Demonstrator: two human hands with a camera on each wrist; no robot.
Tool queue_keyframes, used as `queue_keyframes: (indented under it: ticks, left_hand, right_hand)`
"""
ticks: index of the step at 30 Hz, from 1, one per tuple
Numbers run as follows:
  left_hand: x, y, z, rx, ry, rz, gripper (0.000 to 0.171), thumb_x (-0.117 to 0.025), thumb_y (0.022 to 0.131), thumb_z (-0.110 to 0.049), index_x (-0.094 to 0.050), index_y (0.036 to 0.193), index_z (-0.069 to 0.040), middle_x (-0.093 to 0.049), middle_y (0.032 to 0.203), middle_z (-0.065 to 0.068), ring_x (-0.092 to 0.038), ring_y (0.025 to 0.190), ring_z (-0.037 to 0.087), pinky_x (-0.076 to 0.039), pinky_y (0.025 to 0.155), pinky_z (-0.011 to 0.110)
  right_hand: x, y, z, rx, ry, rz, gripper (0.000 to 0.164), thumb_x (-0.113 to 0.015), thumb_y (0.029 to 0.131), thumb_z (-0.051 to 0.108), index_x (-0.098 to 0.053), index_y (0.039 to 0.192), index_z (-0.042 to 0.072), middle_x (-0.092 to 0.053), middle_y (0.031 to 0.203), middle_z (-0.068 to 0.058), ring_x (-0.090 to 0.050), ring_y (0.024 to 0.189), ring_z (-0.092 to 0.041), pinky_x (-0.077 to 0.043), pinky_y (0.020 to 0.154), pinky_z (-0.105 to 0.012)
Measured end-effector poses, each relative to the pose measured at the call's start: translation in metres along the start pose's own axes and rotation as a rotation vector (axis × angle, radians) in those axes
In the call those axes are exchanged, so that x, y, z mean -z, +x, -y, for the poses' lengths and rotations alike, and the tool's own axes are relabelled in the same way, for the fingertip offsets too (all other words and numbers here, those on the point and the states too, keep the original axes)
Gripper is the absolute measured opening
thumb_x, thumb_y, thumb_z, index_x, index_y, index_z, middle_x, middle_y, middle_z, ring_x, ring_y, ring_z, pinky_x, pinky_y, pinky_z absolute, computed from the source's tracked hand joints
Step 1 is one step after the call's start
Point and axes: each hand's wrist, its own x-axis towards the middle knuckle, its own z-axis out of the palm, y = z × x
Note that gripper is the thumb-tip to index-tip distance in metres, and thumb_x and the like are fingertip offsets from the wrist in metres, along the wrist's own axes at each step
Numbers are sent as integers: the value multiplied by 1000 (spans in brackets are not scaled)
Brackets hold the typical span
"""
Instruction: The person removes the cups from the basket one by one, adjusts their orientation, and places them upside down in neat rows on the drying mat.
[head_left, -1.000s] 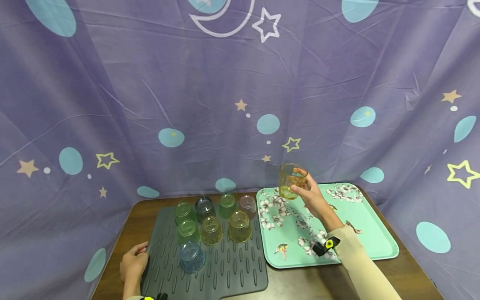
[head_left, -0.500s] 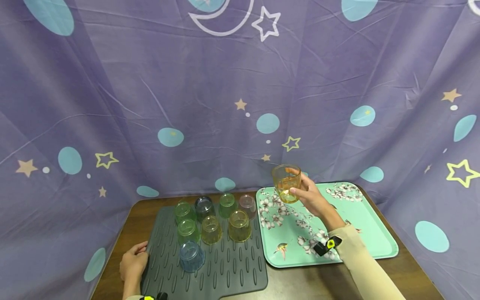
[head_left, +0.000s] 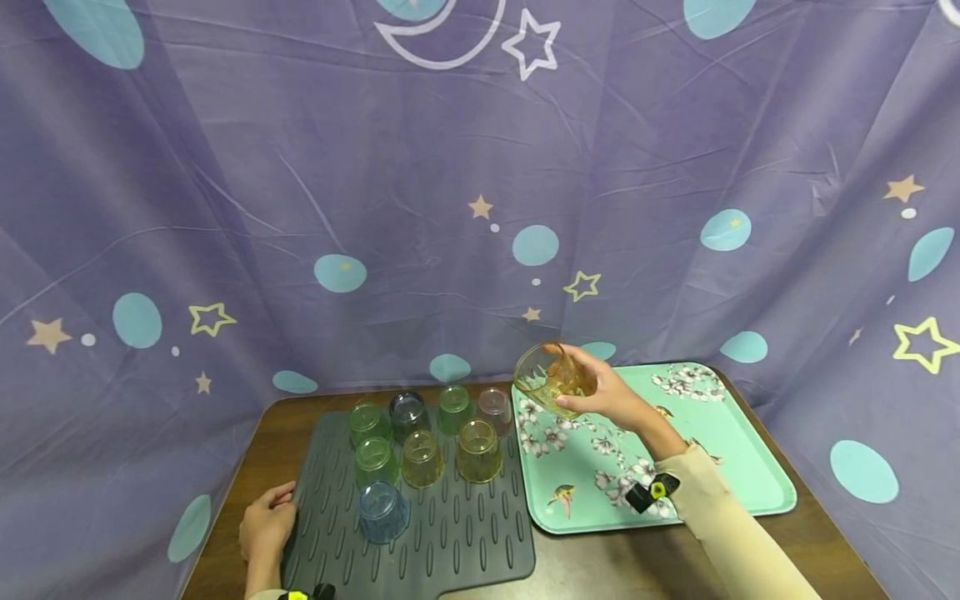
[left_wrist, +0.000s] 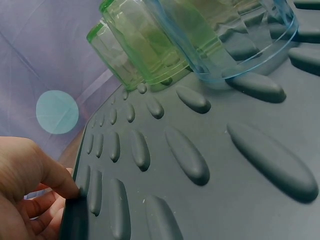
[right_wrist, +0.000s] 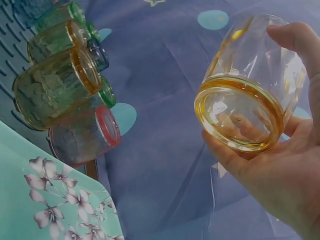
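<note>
An amber drinking glass is held in my right hand above the back left of the floral tray. The glass is tilted, its mouth toward the left; the right wrist view shows its thick base, with thumb and fingers curled round the side. My left hand grips the left edge of the dark grey drying mat, thumb on its rim and other fingers curled beside it. Several tumblers stand upside down on the mat: a blue one, green ones, amber ones, a dark one and a pinkish one.
The mint tray with blossoms and birds lies right of the mat, its left rim beside the mat's right edge. Both are on a brown wooden table. A purple patterned curtain hangs close behind the table's back edge.
My right hand has moved left and slightly down with the amber glass, which has gone from nearly upright to tilted with its mouth leftward. The left hand has kept its place.
</note>
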Motion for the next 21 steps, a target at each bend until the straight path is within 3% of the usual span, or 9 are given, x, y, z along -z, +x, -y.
queue_keyframes:
  ticks: [4, 7, 9, 16, 21]
  left_hand:
    - [0, 0, 0, 2, -1, 3, 42, -58, 86, -13, -69, 126, -10, -72, 115, 15, -56, 118, 49, -42, 84, 61]
    - [1, 0, 1, 4, 4, 8, 42, -57, 86, -14, -69, 126, -11, -72, 115, 14, -56, 119, 49, -43, 83, 61]
    - [1, 0, 1, 4, 8, 8, 42, -57, 86, -14, -69, 126, -11, -73, 114, 14, -56, 119, 50, -43, 82, 61]
    - [1, 0, 0, 0, 16, 12, 42, -58, 86, -14, -69, 126, -11, -73, 114, 14, -56, 119, 50, -43, 81, 59]
    - [1, 1, -1, -6, 17, 8, 42, -58, 86, -14, -70, 126, -11, -74, 108, 10, -58, 117, 48, -44, 80, 56]
  right_hand:
    - [-4, 2, 6, -30, -45, 9, 83, -75, 88, 4, -30, 157, 9, -42, 155, -21, -49, 137, -14, -46, 110, -30]
    - [-8, 4, 10, -35, -81, 3, 81, -78, 85, 4, -34, 153, 11, -50, 143, -27, -58, 124, -19, -53, 102, -40]
    - [-11, 6, 12, -21, -116, 2, 80, -80, 83, 5, -36, 149, 11, -52, 138, -28, -59, 120, -18, -54, 100, -40]
    - [-21, 15, 20, 30, -220, 37, 80, -85, 76, 5, -41, 143, 13, -59, 135, -14, -59, 122, -24, -51, 102, -31]
    - [-27, 18, 26, 59, -304, 64, 81, -88, 74, 11, -44, 142, 14, -56, 140, -10, -55, 129, -33, -48, 108, -41]
